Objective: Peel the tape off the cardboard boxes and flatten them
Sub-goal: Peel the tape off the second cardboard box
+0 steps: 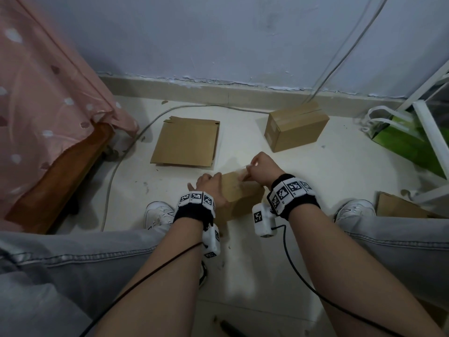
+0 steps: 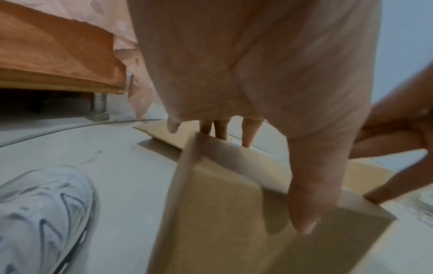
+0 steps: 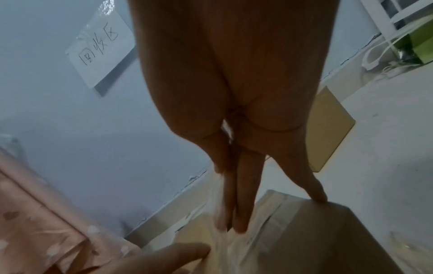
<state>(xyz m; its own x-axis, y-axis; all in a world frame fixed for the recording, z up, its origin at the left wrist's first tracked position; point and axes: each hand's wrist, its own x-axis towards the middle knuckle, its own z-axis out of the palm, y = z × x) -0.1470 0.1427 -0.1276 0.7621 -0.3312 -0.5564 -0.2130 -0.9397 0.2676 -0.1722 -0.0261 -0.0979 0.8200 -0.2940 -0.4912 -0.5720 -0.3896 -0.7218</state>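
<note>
A small brown cardboard box (image 1: 239, 198) stands on the floor between my feet. My left hand (image 1: 209, 185) grips its left end, thumb on the near side and fingers (image 2: 220, 129) hooked over the far edge of the box (image 2: 222, 213). Above the box's top, my right hand (image 1: 254, 169) pinches a strip of clear tape (image 1: 241, 175). In the right wrist view the tape (image 3: 222, 244) runs from my pinched fingertips (image 3: 239, 222) down to the box (image 3: 316, 241), partly lifted off it. The strip is blurred.
A flattened cardboard box (image 1: 187, 142) lies ahead on the left. A sealed box (image 1: 295, 127) stands ahead on the right by the wall. More cardboard (image 1: 398, 206) lies by my right shoe. A green bag (image 1: 408, 139), a white frame, a bed (image 1: 48, 171) and a floor cable (image 1: 126, 154) border the space.
</note>
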